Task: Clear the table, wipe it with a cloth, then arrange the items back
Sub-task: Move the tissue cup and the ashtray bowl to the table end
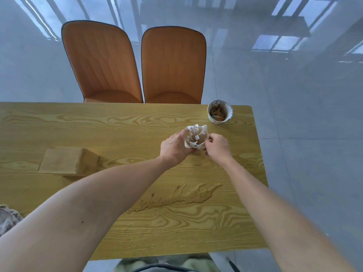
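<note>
A white paper cup (196,137) with its rim torn into strips stands on the wooden table (121,126), right of centre. My left hand (174,146) wraps its left side and my right hand (216,145) pinches its right rim. A white bowl (220,113) holding cigarette butts sits at the far right corner. A brown wooden box (67,160) lies left of my hands. A grey cloth (8,217) shows at the near left edge. A brown spill with specks (176,197) streaks the table between my forearms.
Two orange chairs (102,63) (172,65) stand pushed against the table's far edge. Glossy grey floor (304,134) surrounds the table on the right and beyond.
</note>
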